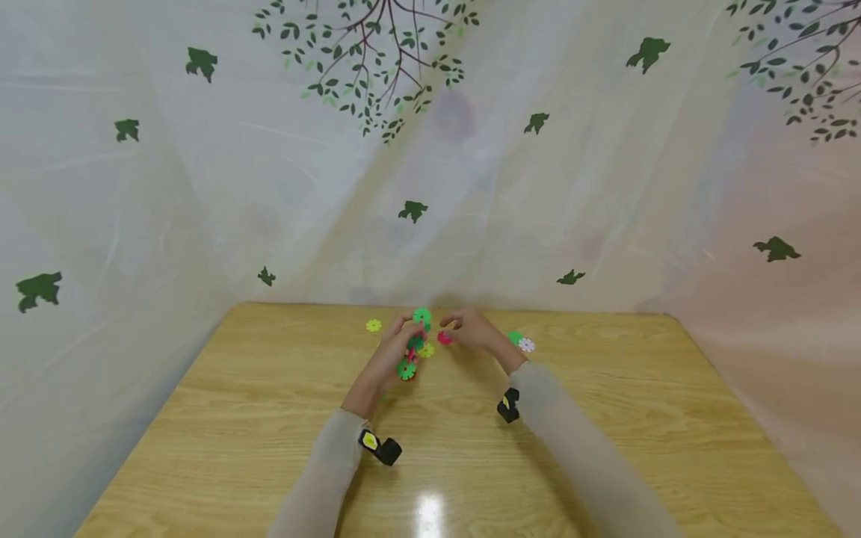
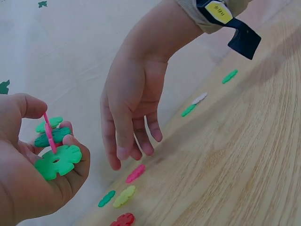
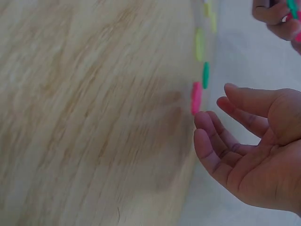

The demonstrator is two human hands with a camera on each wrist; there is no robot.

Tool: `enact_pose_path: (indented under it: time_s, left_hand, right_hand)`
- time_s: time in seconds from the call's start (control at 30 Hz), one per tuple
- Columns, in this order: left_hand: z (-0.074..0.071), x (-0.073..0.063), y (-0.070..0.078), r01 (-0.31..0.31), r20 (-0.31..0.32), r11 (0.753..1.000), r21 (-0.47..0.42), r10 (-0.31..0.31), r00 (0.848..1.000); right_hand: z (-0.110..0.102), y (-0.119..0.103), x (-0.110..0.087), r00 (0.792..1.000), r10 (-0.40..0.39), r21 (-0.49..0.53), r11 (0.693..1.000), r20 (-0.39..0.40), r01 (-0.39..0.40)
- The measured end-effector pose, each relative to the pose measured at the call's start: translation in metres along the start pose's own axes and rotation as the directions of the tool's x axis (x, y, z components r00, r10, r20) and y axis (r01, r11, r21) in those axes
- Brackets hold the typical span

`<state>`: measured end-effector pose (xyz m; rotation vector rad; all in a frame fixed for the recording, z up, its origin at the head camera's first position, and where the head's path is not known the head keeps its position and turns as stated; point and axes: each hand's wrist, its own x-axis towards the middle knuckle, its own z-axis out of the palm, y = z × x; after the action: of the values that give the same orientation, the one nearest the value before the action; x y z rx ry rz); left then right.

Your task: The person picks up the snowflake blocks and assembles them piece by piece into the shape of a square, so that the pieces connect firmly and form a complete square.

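In the head view my left hand [image 1: 389,354] holds up several flower-shaped plastic discs joined together. Thumb and fingers pinch a pink disc [image 2: 49,131], seen edge-on in the left wrist view. Slotted to it are a light green disc [image 2: 69,157] and a dark green disc [image 2: 60,137], with another green one behind. My right hand [image 1: 473,331] hovers to the right over the table, fingers loosely bent and parted from the thumb, holding nothing. Its fingertips [image 3: 201,117] are close to a pink disc [image 3: 196,96] lying on the table.
Beside that pink disc lie a yellow disc [image 2: 124,196], a green disc [image 2: 106,198] and a red disc [image 2: 123,220]. Another yellow disc [image 1: 373,326] is left of the hands. A white disc [image 1: 527,344] overlaps a green disc [image 1: 514,338] at right. A printed curtain [image 1: 457,246] hangs behind the table.
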<state>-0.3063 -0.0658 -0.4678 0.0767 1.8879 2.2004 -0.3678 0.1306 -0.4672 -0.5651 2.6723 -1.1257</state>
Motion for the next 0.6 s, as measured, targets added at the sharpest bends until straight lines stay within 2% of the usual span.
enact_pose_path:
  time_s: [0.1, 0.17, 0.3, 0.33, 0.37, 0.5, 0.6]
  left_hand:
    - [0.001, 0.0, -0.001, -0.012, 0.004, 1.0, -0.001, 0.012, 1.0]
    - [0.002, 0.0, -0.002, -0.027, 0.0, 1.0, 0.004, 0.027, 1.0]
    - [0.003, 0.001, -0.004, -0.051, -0.002, 0.998, 0.023, 0.051, 0.999]
    - [0.003, 0.001, -0.004, -0.054, -0.005, 0.998, 0.027, 0.054, 0.999]
    - [0.003, 0.001, -0.004, -0.054, -0.007, 0.998, 0.028, 0.054, 0.998]
    - [0.002, 0.001, -0.005, -0.055, -0.027, 0.998, 0.026, 0.056, 0.998]
    - [0.002, 0.002, -0.007, -0.053, -0.05, 0.998, 0.018, 0.054, 0.997]
  right_hand:
    - [0.004, 0.01, 0.009, 0.999, -0.036, -0.09, 0.995, 0.009, 0.036]
    - [0.004, 0.008, 0.01, 0.999, -0.034, -0.147, 0.988, 0.017, 0.036]
    - [0.007, 0.004, 0.01, 1.0, -0.003, -0.216, 0.976, 0.0, 0.003]
    - [0.007, -0.004, 0.006, 0.999, 0.035, -0.228, 0.973, 0.004, -0.033]
    - [0.007, -0.005, 0.005, 0.999, 0.035, -0.24, 0.97, -0.003, -0.035]
    - [0.007, -0.007, 0.0, 1.0, 0.023, -0.244, 0.97, 0.0, -0.023]
    - [0.005, -0.005, -0.003, 0.999, 0.04, -0.207, 0.978, 0.011, -0.037]
